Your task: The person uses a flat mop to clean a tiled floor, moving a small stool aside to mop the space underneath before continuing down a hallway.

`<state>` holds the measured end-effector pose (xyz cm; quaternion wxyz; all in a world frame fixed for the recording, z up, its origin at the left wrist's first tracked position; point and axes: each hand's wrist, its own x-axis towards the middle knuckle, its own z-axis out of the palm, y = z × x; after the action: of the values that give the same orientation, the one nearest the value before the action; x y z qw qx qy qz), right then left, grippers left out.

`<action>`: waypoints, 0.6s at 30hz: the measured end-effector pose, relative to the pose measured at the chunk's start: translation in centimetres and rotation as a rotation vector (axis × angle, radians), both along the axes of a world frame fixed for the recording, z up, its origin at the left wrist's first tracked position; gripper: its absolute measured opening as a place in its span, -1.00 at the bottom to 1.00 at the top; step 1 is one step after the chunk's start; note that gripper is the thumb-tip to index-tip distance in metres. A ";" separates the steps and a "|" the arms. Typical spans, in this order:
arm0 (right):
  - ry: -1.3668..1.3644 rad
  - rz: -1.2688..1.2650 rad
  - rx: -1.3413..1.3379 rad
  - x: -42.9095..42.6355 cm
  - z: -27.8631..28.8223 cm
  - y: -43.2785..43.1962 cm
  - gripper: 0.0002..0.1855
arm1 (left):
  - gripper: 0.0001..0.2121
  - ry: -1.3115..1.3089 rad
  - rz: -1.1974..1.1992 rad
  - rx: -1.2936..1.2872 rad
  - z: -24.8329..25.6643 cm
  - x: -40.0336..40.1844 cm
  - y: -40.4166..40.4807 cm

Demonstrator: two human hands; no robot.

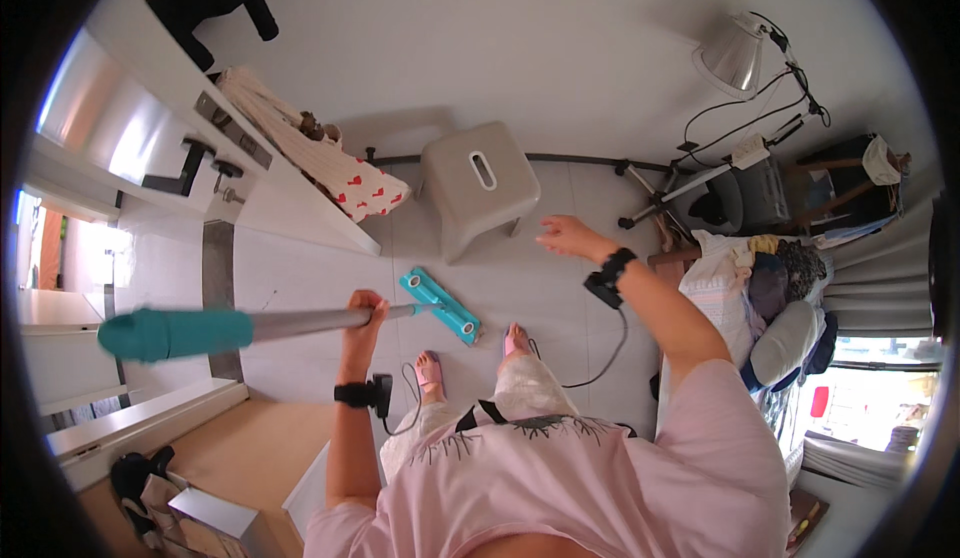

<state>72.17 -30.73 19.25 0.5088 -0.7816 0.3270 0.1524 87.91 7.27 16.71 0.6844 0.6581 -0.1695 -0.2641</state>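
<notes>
My left hand [365,307] is wrapped around the grey pole [311,322] of a flat mop. The pole's thick teal grip end [176,335] points up to the left. Flat on the tiles, ahead of my feet, lies the teal mop head [441,306], joined to the pole's lower end. My right hand [576,237] hangs in the air with nothing in it, its fingers loosely bent and apart. Nearest to it is a beige plastic stool [480,183] with a slot in its seat, standing by the wall.
An open white door [300,205] with a black handle stands left, a heart-patterned cloth hanging behind it. A floor lamp [731,59] on a wheeled base and heaped clothes and bedding [772,295] are at right. Cables [619,348] trail from my wrist bands. Lower left is a wooden surface [247,438].
</notes>
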 end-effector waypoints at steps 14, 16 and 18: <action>0.002 0.130 -0.380 20.8 -22.5 -7.7 -0.15 | -0.80 0.087 0.399 0.192 1.2 -3.7 -3.1; -0.060 0.012 -0.390 21.3 -26.2 -8.6 -0.11 | -0.78 0.076 0.368 0.195 1.4 -3.8 -4.3; -0.006 0.006 -0.271 21.5 -26.4 -10.4 -0.11 | -0.79 0.068 0.369 0.226 1.6 -3.4 -5.7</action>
<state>93.64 -41.14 -7.10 0.3993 -0.8446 0.3406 0.1060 84.48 1.59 18.27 0.6482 0.7414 0.0079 -0.1737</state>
